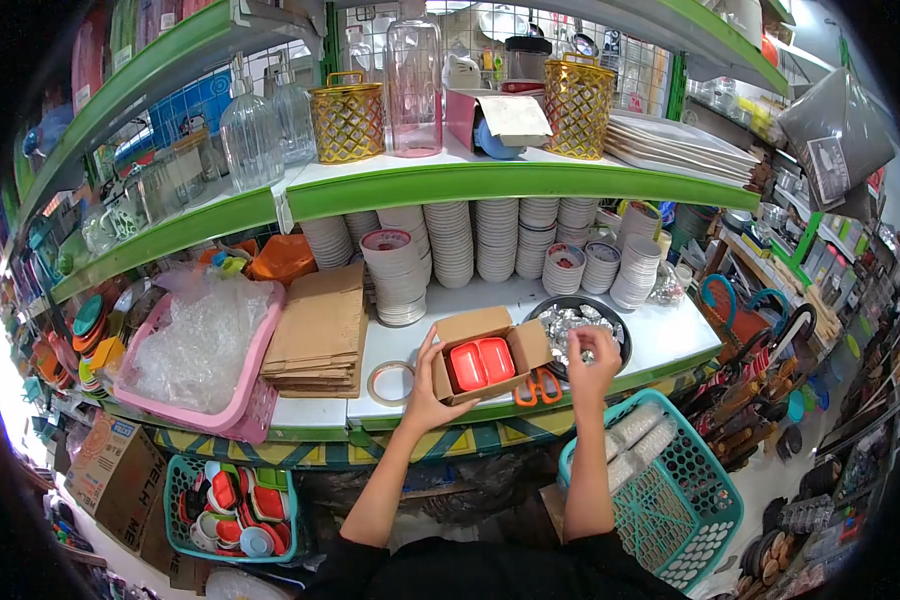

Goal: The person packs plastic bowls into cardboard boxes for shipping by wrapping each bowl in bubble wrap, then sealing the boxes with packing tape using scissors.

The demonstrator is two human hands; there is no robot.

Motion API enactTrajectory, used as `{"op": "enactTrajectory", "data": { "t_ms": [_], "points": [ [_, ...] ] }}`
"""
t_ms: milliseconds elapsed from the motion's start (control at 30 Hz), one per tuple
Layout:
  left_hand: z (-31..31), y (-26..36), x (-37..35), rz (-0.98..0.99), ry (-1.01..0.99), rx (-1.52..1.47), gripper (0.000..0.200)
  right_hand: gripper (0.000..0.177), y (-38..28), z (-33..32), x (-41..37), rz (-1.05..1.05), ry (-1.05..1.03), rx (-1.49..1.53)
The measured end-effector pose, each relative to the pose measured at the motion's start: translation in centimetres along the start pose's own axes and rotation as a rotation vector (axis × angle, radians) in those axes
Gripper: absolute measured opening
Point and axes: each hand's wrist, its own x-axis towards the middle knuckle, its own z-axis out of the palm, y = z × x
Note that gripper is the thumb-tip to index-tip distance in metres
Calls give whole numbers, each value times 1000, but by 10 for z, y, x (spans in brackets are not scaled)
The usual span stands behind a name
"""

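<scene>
My left hand (432, 385) grips the left side of an open cardboard box (473, 326) on the white shelf. Inside the box lie red divided dishes (482, 363). To the right, my right hand (593, 362) is raised over a dark round bowl (622, 350) that holds small silvery pieces (567, 322). The fingers of this hand are pinched together; whatever is between them is too small to make out. Orange-handled scissors (538, 388) lie between the box and the bowl. A roll of tape (391, 384) rests just left of my left hand.
Flattened cardboard (315, 330) and a pink basket of clear plastic wrap (255, 395) stand left. Stacks of white cups (452, 245) line the back, beneath a green-edged upper shelf (510, 185) with glassware. Below are teal baskets (708, 480) and a carton (118, 480).
</scene>
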Motion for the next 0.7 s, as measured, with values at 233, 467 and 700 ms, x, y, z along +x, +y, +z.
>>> {"op": "enactTrajectory", "data": {
  "t_ms": [233,467,700],
  "points": [
    [0,0,1,-28,-5,-2,102,7,-21,27,-23,-187,-453,-64],
    [2,-2,2,-13,3,-10,103,7,-20,38,-31,-330,-533,-214],
    [1,-1,2,-12,9,3,102,7,-21,35,-30,-366,-576,-236]
  ]
}}
